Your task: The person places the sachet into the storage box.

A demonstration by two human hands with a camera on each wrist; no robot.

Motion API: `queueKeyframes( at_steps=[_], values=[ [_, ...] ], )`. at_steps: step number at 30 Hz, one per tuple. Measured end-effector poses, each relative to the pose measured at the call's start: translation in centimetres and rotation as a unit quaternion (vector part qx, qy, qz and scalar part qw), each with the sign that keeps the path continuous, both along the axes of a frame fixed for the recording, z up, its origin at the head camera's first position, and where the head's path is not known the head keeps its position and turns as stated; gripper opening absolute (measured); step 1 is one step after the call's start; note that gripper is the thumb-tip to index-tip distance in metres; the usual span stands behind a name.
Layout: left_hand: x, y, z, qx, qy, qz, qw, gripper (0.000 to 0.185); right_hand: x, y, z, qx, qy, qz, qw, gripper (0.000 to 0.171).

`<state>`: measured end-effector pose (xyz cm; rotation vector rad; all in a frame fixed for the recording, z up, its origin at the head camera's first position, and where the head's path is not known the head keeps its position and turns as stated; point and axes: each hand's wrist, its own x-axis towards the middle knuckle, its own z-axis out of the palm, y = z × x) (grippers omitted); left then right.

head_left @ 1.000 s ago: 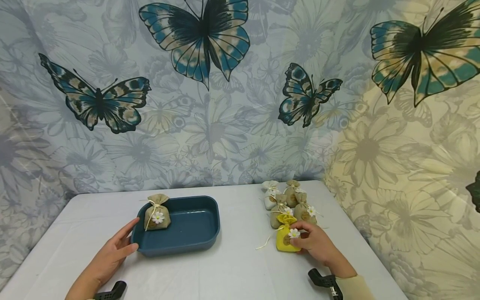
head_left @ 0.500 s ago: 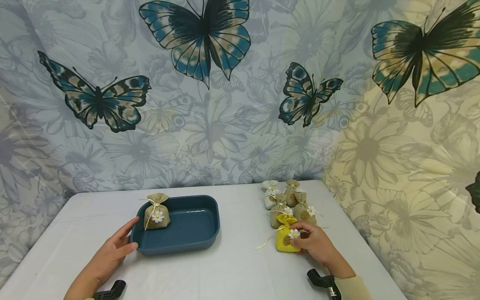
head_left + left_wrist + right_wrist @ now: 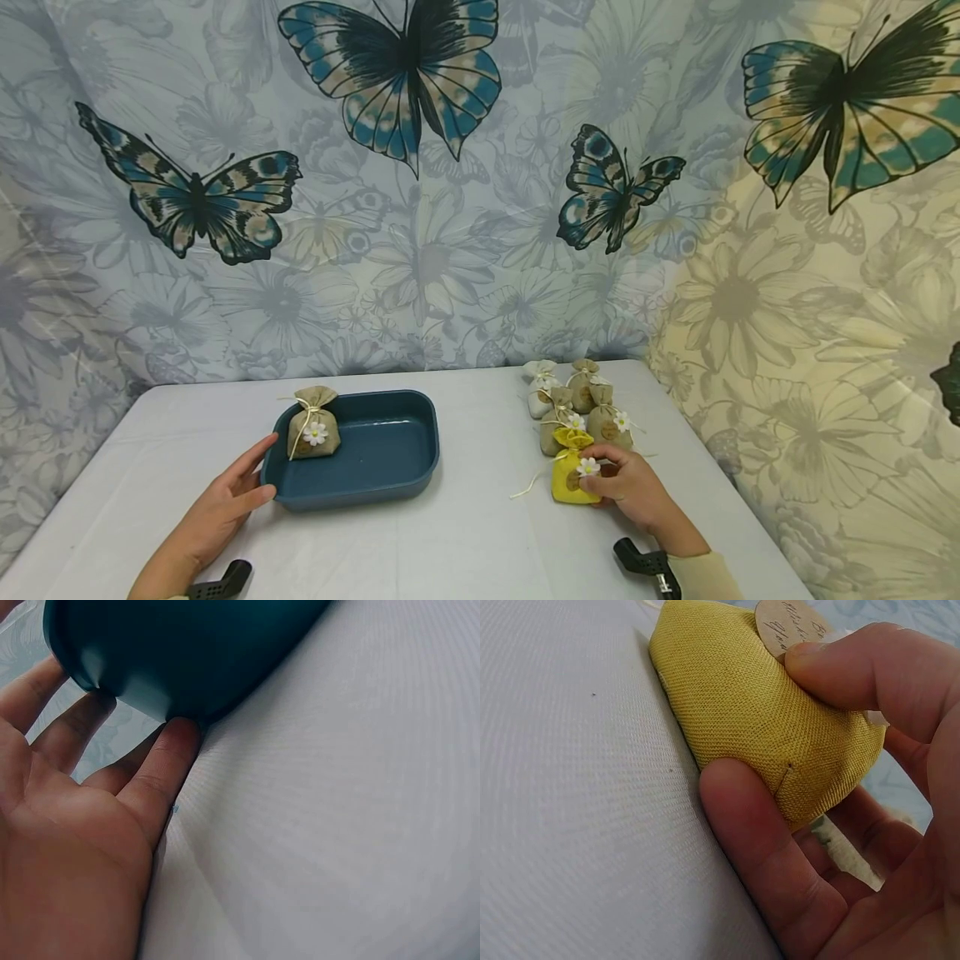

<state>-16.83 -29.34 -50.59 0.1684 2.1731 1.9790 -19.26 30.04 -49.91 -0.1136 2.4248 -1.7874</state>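
Note:
On the table's right, my right hand holds a small yellow drawstring sachet with a white flower and a round tag. Close up, the right wrist view shows my thumb on the tag side of the sachet and a finger under its bottom edge; it sits at the white cloth. My left hand touches the left end of a dark blue rectangular dish. Its fairly straight fingertips rest on the dish wall in the left wrist view. Inside the dish's left end stands a beige sachet, upright.
Behind the yellow sachet, several beige sachets and a white one stand close together. A white cloth covers the table. A butterfly-printed fabric backdrop hangs behind the table's far edge.

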Motion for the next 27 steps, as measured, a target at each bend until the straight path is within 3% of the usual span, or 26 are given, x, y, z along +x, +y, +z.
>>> queueKeyframes(
  at_steps=[27],
  values=[
    [-0.07, -0.1, 0.15, 0.011, -0.008, -0.005, 0.9999, 0.077, 0.07, 0.06, -0.53, 0.006, 0.023, -0.008, 1.0, 0.041]
  ],
)
